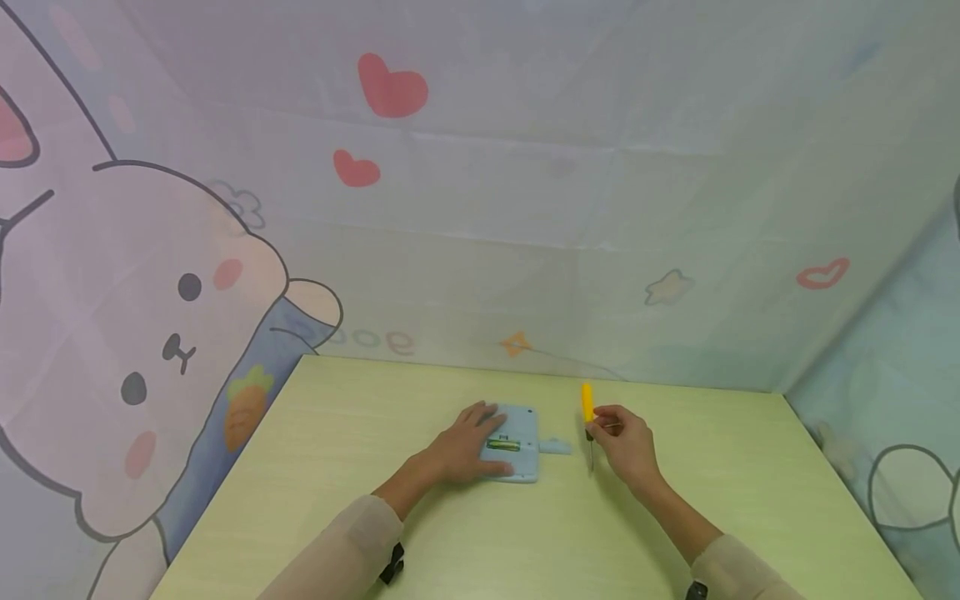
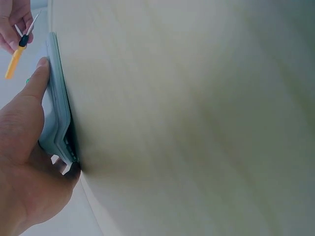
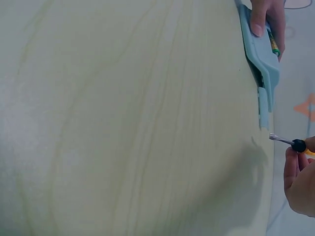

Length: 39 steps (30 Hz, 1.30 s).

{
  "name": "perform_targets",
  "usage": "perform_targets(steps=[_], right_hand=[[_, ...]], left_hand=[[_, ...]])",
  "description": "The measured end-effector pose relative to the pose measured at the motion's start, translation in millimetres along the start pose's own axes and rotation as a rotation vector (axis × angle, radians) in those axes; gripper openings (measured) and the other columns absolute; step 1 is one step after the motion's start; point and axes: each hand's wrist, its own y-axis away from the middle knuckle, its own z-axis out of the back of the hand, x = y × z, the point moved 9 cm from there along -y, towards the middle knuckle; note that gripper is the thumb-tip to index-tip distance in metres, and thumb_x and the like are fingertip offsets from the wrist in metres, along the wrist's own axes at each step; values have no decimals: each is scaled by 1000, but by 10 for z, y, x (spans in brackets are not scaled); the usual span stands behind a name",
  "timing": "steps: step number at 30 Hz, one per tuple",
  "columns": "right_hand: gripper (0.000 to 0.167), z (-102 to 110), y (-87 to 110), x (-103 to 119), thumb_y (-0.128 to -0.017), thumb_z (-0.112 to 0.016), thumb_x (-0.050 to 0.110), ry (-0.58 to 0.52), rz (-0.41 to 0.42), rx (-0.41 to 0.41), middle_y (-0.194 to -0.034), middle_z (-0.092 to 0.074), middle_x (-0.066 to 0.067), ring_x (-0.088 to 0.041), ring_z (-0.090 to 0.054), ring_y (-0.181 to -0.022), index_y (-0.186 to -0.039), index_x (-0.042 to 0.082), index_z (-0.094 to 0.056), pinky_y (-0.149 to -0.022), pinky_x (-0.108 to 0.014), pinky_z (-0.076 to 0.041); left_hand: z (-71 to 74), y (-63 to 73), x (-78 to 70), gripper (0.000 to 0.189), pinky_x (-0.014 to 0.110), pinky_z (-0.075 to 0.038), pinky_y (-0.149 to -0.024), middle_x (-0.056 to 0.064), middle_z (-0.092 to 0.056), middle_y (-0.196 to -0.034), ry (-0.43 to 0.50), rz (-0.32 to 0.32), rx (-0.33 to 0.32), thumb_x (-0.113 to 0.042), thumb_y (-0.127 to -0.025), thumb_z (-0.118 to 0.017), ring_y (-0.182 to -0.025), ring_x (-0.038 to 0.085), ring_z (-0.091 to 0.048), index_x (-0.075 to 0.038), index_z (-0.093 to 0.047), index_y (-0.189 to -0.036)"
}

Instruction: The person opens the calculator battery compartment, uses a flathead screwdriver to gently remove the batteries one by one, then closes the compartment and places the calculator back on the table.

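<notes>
A light blue calculator-shaped device [image 1: 528,421] lies on the table with its back up. One green battery [image 1: 503,445] shows in its uncovered battery slot. My left hand [image 1: 463,450] rests over the device's left part with spread fingers, the thumb [image 2: 39,81] along its near side. A light blue battery cover [image 1: 556,447] lies by the device's right edge. To the right of that cover, my right hand [image 1: 628,443] pinches a screwdriver [image 1: 587,404] near its black collar. Its yellow handle points up and its metal shaft [image 3: 280,139] down, the tip apart from the device.
The pale yellow-green table [image 1: 360,417] extends around both hands. Behind it hangs a printed cloth [image 1: 495,250] with hearts and a large rabbit [image 1: 187,333]. Black wrist straps [image 1: 393,564] show at the sleeves.
</notes>
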Motion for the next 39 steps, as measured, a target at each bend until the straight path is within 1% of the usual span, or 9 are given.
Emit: perform_targets(steps=[4,10,17,28,34,39], right_hand=[[28,-24,22,-50,-100,-74,13,7,-13,7,-107,-74,-12,-26,-68,-97,-124,-2,-70,-75,-20,-53],[26,-75,49,-119,-99,-75,13,6,-23,5,-104,-74,-12,-23,-67,-94,-120,-2,-70,-72,-21,-54],[25,-114,67,-173,-99,-75,13,30,-45,3,-105,-73,-11,-24,-67,-95,-119,0,-70,-76,-22,-53],[23,-132,100,-238,-97,-76,12,62,-50,-15,-101,-74,-11,-24,-68,-93,-115,-2,-71,-74,-23,-53],[21,-131,109,-240,-97,-76,11,60,-45,-25,-98,-73,-10,-23,-68,-90,-113,-1,-71,-72,-23,-53],[23,-137,111,-213,-96,-76,12,90,-38,-23,-96,-73,-9,-22,-68,-88,-114,-2,-71,-73,-26,-53]], left_hand=[[1,0,-1,94,55,-45,-112,6,-25,-174,-1,-2,-3,-68,-94,-69,-161,31,-17,-18,-37,-166],[-3,-4,4,94,55,-46,-112,6,-25,-174,4,-4,-5,-68,-94,-69,-162,31,-16,-18,-37,-166],[2,2,2,94,55,-43,-114,6,-24,-174,7,-3,-4,-68,-94,-69,-162,32,-16,-18,-36,-167],[-7,3,4,95,55,-43,-114,6,-25,-174,5,-6,-3,-68,-94,-69,-162,32,-16,-17,-36,-167],[-2,2,2,95,55,-44,-113,6,-25,-174,1,-8,-4,-68,-94,-69,-161,32,-17,-17,-36,-167],[0,5,-1,94,55,-44,-113,6,-25,-174,1,-8,-5,-68,-94,-69,-162,32,-17,-17,-36,-167]])
